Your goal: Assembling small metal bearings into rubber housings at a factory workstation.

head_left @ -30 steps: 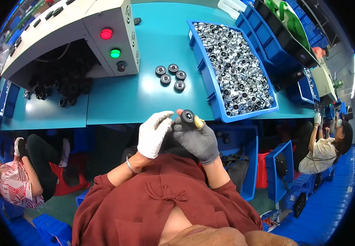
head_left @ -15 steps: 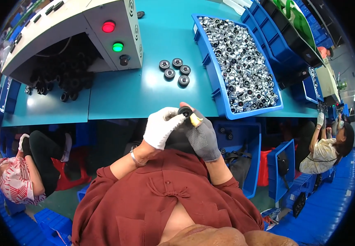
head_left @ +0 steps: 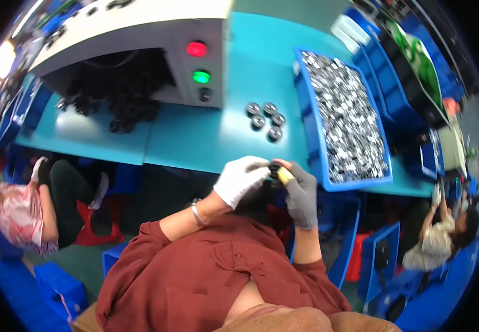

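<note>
In front of the table's near edge, a small black wheel [head_left: 275, 170] is pinched between both hands. My left hand [head_left: 240, 181], in a white glove, closes its thumb and fingertips on the wheel's left side. My right hand [head_left: 302, 195], in a grey glove with yellow wrapping on one digit, grips it from the right. The wheel is blurred and partly covered by fingers. Beyond the hands, several black wheels with shiny centres [head_left: 258, 122] lie in a loose cluster on the green tabletop [head_left: 195, 146].
Right of the cluster stands a blue tray [head_left: 317, 146] full of shiny metal-looking parts. At left, a pale machine [head_left: 212, 44] with red and green lights has a pile of black wheels [head_left: 120, 102] in its opening. Co-workers sit to either side.
The whole view has shifted, so the table and trays appear farther right and lower. The wheel has turned between my fingers and shows less of its face; both hands still grip it.
</note>
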The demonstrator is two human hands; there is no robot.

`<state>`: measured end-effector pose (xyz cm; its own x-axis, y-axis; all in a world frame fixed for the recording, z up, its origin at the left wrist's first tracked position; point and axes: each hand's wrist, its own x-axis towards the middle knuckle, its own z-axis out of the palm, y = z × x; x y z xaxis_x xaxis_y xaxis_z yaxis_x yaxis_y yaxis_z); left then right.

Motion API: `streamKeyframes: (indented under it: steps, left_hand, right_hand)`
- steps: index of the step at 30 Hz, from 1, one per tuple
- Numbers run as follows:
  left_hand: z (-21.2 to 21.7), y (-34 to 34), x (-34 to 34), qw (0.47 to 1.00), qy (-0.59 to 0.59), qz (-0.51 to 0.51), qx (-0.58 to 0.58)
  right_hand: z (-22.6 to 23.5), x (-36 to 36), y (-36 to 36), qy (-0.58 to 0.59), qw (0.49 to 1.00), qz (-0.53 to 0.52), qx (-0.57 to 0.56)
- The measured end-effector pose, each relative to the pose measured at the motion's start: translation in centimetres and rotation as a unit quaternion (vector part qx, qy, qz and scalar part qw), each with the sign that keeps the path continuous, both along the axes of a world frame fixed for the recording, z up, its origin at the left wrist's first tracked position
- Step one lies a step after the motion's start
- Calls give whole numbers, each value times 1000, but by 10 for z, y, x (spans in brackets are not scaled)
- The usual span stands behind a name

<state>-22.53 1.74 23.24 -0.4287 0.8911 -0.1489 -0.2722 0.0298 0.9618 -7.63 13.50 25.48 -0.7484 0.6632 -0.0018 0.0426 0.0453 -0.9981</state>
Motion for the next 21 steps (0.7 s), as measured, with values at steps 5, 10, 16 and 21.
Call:
streamKeyframes:
  steps: [5, 10, 16, 21]
  left_hand:
    - [11, -37, -47, 963, 220, 155, 4]
    - [13, -52, -177, 768, 536, 350, -30]
    - [45, 25, -296, 631, 679, 220, -305]
    - [32, 76, -375, 596, 660, 295, -350]
  right_hand:
    - [-5, -21, 11, -60, 914, -132, 380]
    - [-31, -44, 26, -121, 857, -148, 478]
    - [-16, -55, 24, -132, 826, -122, 534]
    - [61, -11, -3, -117, 847, -87, 511]
